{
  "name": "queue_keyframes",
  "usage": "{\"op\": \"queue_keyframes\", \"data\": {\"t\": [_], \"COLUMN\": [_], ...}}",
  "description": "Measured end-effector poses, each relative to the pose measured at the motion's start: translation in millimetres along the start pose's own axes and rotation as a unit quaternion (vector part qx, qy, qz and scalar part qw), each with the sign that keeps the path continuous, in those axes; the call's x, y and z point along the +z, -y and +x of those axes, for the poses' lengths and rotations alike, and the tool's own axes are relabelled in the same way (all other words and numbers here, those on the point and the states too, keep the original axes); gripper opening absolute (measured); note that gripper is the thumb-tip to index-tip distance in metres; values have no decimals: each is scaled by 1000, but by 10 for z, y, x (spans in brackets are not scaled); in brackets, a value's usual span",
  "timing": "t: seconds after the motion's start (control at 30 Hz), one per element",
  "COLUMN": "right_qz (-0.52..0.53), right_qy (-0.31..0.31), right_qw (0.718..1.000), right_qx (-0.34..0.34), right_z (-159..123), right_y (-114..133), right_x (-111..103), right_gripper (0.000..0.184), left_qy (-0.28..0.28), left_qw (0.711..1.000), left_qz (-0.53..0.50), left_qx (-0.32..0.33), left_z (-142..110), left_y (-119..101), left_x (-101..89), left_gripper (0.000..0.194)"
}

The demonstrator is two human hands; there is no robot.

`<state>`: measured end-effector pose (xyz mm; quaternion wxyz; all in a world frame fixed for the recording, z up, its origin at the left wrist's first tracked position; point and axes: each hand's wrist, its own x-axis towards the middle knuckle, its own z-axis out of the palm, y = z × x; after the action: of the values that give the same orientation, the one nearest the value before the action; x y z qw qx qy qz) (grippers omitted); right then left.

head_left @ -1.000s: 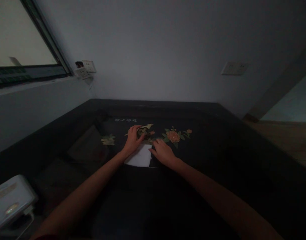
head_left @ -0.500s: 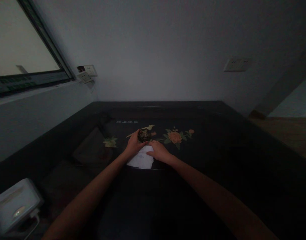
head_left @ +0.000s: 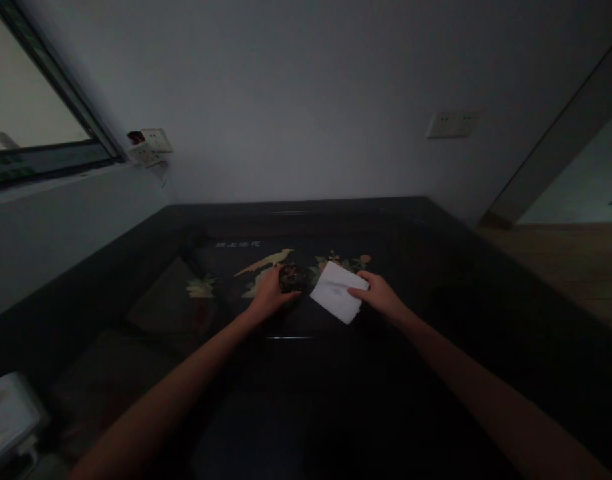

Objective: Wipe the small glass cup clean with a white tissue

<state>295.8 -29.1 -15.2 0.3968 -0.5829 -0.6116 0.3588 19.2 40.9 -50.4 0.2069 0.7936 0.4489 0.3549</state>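
Within the curve of the left hand (head_left: 269, 293) sat a dark round thing (head_left: 289, 278), its fingers curled along one side and the thumb set against the near side. Beside it, to the right of those fingers, a white sheet (head_left: 336, 297) lay between the two hands, pinched at its right edge by the right hand (head_left: 383, 297), thumb on top and the other fingers at the far edge. Whether the sheet was paper or cloth, or whether it rested on the tabletop (head_left: 296, 323), could not be told. Beyond the left fingers showed a bird picture (head_left: 273, 259); flowers (head_left: 365, 259) showed just past the right ones. Handling it well seemed to call for a light, steady cupping on the left, since a rounded shape could roll on that glossy surface. For the right, a flat pinch close to the edge seemed best, with little pull, as something so thin would crease or slip easily.
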Motion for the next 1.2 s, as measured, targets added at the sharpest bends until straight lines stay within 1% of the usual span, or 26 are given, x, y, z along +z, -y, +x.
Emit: {"op": "queue_keyframes", "data": {"t": [0.1,0.23,0.33,0.4,0.47,0.6,0.7,0.83,0.97,1.03,1.1,1.17,1.2], "right_qz": [49,112,153,185,183,159,143,159,230,281,323,347,352], "right_qy": [-61,-114,-124,-106,-76,-72,-75,-96,-111,-113,-115,-120,-122], "right_qw": [997,987,980,977,980,984,987,983,966,951,936,926,924], "right_qx": [19,30,29,25,20,-23,-8,12,30,57,80,88,83], "right_z": [-26,8,15,-14,-61,-160,-226,-285,-283,-277,-276,-282,-286], "right_y": [-82,-116,-92,-59,-25,10,3,-49,-103,-92,-51,5,33], "right_x": [-211,-318,-312,-272,-209,-33,122,292,375,391,390,371,355], "right_gripper": [24,36,38,37,35,26,19,22,30,33,33,33,34], "left_qy": [35,84,138,158,158,139,122,114,117,118,112,100,95], "left_qw": [999,996,990,987,987,990,992,993,993,992,990,982,973], "left_qz": [-2,-10,-30,-36,-35,-38,-20,-5,-14,-39,-88,-160,-209], "left_qx": [3,1,1,1,1,12,16,15,21,9,-5,-21,-32], "left_z": [-63,-158,-216,-242,-258,-259,-247,-247,-264,-271,-274,-269,-265], "left_y": [-212,-475,-639,-710,-743,-728,-708,-700,-692,-695,-711,-742,-764], "left_x": [149,332,406,415,407,406,442,481,472,452,426,401,392], "left_gripper": [76,81,88,90,90,89,80,80,82,81,78,76,77]}}
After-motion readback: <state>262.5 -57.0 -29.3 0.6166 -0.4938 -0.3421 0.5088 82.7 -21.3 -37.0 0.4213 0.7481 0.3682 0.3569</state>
